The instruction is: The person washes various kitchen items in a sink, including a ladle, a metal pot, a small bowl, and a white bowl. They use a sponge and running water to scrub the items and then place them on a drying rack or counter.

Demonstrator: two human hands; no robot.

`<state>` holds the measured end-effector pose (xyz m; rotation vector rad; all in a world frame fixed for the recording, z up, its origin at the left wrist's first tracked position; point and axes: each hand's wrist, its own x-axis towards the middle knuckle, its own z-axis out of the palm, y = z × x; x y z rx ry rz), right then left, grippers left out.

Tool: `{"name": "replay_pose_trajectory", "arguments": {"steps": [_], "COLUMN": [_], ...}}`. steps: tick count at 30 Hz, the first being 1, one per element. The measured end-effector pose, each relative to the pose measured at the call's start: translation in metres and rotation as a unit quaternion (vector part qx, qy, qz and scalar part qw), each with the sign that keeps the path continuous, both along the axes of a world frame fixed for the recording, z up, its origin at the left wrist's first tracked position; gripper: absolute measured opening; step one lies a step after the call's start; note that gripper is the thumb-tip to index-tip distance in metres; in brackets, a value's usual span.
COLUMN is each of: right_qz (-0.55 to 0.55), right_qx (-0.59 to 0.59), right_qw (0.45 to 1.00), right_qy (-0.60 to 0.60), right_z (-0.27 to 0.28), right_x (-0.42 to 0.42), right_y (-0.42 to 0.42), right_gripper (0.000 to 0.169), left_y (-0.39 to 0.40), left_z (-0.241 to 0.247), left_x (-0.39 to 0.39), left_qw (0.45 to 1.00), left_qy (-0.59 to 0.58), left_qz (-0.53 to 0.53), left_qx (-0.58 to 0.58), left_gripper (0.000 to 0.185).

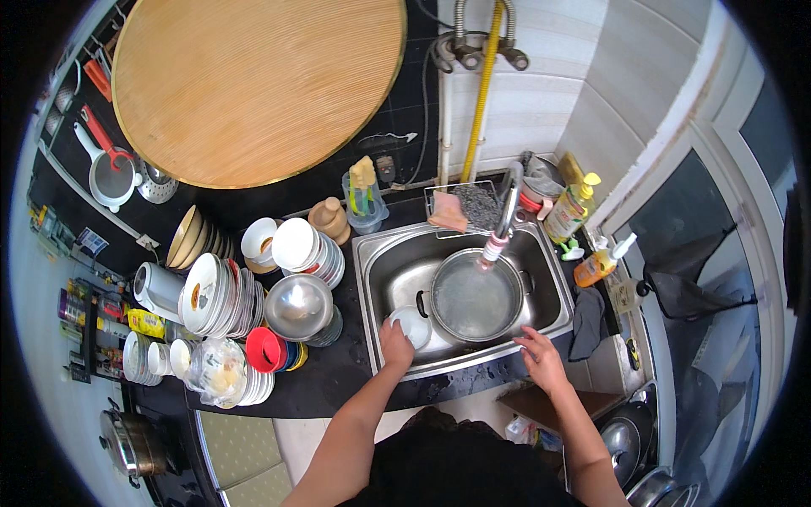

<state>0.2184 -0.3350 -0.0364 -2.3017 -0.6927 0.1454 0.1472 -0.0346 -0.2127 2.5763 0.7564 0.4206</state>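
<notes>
My left hand is at the sink's front left, its fingers on the rim of a small white bowl. That bowl sits in the stainless steel sink, beside a large metal pot with black handles. The pot holds water, and the faucet points down into it. Over the sink's front right edge hovers my right hand, fingers spread and holding nothing. A wire rack behind the basin carries a pink sponge and a grey scouring pad.
Stacked plates, a metal bowl and red cups crowd the counter at left. Pump bottles and a dark cloth lie right of the sink. A large round board stands behind.
</notes>
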Motion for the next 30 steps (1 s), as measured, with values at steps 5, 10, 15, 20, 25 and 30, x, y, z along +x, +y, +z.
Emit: {"name": "replay_pose_trajectory", "arguments": {"steps": [5, 10, 15, 20, 25, 30], "right_qz": [0.029, 0.083, 0.163, 0.229, 0.252, 0.249], "right_qx": [0.009, 0.013, 0.027, 0.01, 0.0, 0.033], "right_qw": [0.998, 0.993, 0.984, 0.969, 0.962, 0.958], "right_qy": [0.053, 0.08, 0.071, 0.091, 0.107, 0.137], "right_z": [-0.012, -0.023, -0.03, -0.034, -0.049, -0.06], "right_x": [0.015, 0.033, 0.04, 0.046, 0.058, 0.064], "right_y": [0.042, 0.082, 0.115, 0.118, 0.105, 0.093], "right_gripper": [0.025, 0.025, 0.025, 0.025, 0.026, 0.026], "left_y": [0.014, 0.041, 0.082, 0.092, 0.078, 0.034], "left_z": [0.071, 0.145, 0.143, 0.142, 0.157, 0.176], "left_x": [0.02, -0.008, -0.026, -0.029, -0.042, -0.054], "left_qw": [0.947, 0.698, 0.589, 0.571, 0.603, 0.698], "left_qy": [-0.08, -0.18, -0.284, -0.274, -0.266, -0.217], "left_qz": [0.042, 0.281, 0.414, 0.437, 0.417, 0.349], "left_qx": [-0.31, -0.634, -0.633, -0.639, -0.625, -0.587], "left_gripper": [0.045, 0.067, 0.05, 0.03, 0.029, 0.031]}}
